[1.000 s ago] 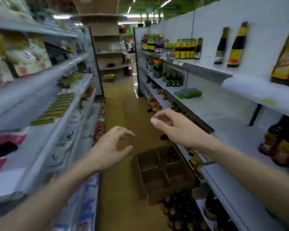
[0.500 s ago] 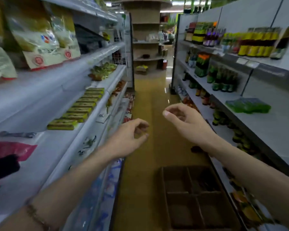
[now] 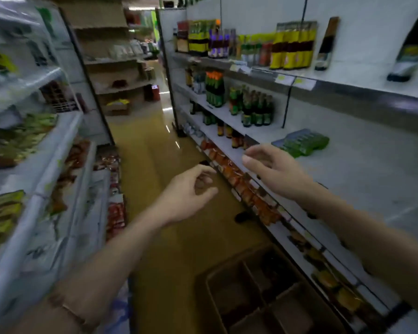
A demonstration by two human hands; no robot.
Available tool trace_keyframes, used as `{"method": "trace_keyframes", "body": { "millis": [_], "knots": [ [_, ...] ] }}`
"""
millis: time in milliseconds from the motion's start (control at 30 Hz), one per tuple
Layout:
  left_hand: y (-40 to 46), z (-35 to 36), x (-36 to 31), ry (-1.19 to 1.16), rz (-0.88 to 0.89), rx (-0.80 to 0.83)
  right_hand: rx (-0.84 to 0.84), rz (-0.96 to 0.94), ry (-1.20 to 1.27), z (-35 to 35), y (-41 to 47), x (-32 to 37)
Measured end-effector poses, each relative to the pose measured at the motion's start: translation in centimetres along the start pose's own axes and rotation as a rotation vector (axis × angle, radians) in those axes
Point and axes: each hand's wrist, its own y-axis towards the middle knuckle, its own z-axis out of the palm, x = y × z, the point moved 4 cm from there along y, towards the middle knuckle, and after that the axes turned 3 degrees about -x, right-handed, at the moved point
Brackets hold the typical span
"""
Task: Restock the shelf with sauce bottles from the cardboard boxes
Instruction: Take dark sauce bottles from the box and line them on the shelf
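Far left: blurred shelving (image 3: 46,165) stacked with green and yellow packets (image 3: 17,138), red packs lower down near the floor edge of the rack. Up the middle: yellow-brown aisle floor (image 3: 150,165), running back to a cardboard display stand (image 3: 111,75) at the far end.

Centre frame: left hand (image 3: 186,196) hung out over the floor, palm turned inward, fingers (image 3: 206,169) loosely curled toward the thumb, gripped nothing. Thin bracelet (image 3: 70,312) seen on that wrist, low in the frame.

Just right of it and a touch higher: right hand (image 3: 273,169) hovered at the front edge of the right-hand shelf (image 3: 372,179), fingers relaxed and slightly bent, thumb tip forward, held nothing either. Hands near each other, apart, touching nothing.

Bottom, right of centre: open cardboard box (image 3: 258,297) sat on the floor against the foot of the right-hand shelving, dividers visible inside, a dark shape or two in the cells, too dim to call as bottles.

Right side: sauce bottles (image 3: 253,109) stood upright toward the back of the middle shelf, green-labelled, well beyond the right hand. More bottles with yellow labels (image 3: 292,44) lined the top shelf, one dark bottle (image 3: 326,44) beside them. Flat green pack (image 3: 304,143) lay on the middle shelf just past the right hand. Orange packets (image 3: 237,179) ranged along the lower shelf edge below.
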Motion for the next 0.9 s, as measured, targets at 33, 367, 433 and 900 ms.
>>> {"method": "trace_keyframes", "body": {
  "millis": [33, 367, 433, 900],
  "knots": [
    [2.1, -0.2, 0.6, 0.002, 0.015, -0.006, -0.017, -0.003, -0.003, 0.1, 2.2, -0.6],
    [20.6, 1.3, 3.3, 0.058, 0.159, 0.17, -0.002, 0.13, -0.041, -1.2, 16.4, -7.3],
    [23.7, 3.9, 3.2, 0.055, 0.194, 0.261, -0.02, 0.189, -0.059, -1.8, 17.1, -9.8],
    [40.3, 31.1, 8.3, 0.041, 0.542, 0.954, -0.478, 0.88, -0.024, -0.8, 14.1, -30.9]
  ]
}}
